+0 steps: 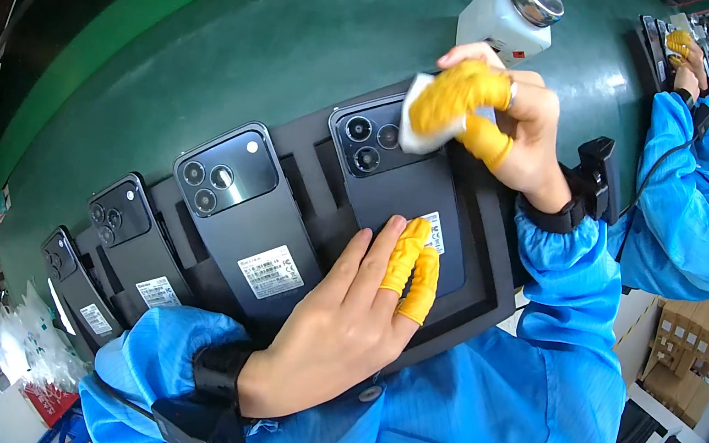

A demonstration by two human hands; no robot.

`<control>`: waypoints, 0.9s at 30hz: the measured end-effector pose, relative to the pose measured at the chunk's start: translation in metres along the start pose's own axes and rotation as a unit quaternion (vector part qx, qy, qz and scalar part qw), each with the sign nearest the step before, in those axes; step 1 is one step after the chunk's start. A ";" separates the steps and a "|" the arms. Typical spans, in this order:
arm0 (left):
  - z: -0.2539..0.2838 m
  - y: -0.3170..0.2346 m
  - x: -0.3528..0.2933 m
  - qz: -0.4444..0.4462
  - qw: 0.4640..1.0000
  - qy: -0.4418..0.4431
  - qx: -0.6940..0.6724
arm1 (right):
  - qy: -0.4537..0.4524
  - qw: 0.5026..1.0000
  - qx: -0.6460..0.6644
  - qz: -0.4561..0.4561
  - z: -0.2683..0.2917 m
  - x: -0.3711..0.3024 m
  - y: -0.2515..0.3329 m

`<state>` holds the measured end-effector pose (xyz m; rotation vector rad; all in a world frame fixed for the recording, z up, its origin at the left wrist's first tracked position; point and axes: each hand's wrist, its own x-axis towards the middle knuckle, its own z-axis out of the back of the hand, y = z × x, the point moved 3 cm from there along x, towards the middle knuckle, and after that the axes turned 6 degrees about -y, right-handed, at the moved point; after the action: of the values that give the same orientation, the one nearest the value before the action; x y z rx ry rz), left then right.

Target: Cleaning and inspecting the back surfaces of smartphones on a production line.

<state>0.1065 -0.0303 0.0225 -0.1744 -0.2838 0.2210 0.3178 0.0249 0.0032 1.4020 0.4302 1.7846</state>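
Several dark phones lie back up in a black foam tray [490, 243] across the bench. The rightmost phone [355, 186] has its camera block toward the far side. My right hand [518, 127], with yellow finger cots, pinches a white wiping cloth [419, 120] against the right part of that camera block. On the lower back of the same phone my left hand [349, 313] lies with fingers stretched out, two of them in yellow cots, partly covering a white label [432, 232]. Left of it rests another phone [258, 216], its label fully visible.
A white pump bottle [506, 23] with a metal top stands beyond my right hand on the green bench [244, 37]. At the right a co-worker in a blue sleeve [683, 199] handles other phones. Cardboard boxes [693, 340] are stacked lower right; clear plastic bags [29, 346] lie lower left.
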 end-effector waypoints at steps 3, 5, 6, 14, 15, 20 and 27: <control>-0.001 0.000 0.001 -0.005 1.000 0.007 0.005 | -0.038 0.999 0.002 -0.011 -0.024 0.009 0.011; 0.000 0.000 0.001 0.002 1.000 0.004 -0.006 | 0.085 0.996 -0.023 0.027 -0.034 0.003 0.010; -0.001 0.000 0.001 0.002 1.000 0.004 -0.005 | 0.090 0.995 -0.025 0.029 -0.035 0.004 0.013; -0.002 -0.001 0.001 0.004 1.000 -0.002 0.007 | 0.104 0.994 0.022 -0.004 -0.026 0.007 0.009; -0.002 0.000 0.000 0.003 1.000 -0.003 0.008 | 0.104 0.994 0.021 -0.004 -0.025 0.008 0.010; -0.001 0.001 0.000 -0.006 1.000 -0.006 0.012 | 0.119 0.992 0.038 -0.028 -0.018 0.008 0.009; -0.002 0.000 -0.001 0.002 1.000 -0.013 -0.002 | 0.048 0.999 -0.015 0.020 -0.003 0.007 0.006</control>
<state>0.1063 -0.0305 0.0206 -0.1769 -0.3097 0.2276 0.3119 0.0266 0.0108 1.3162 0.4270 1.8886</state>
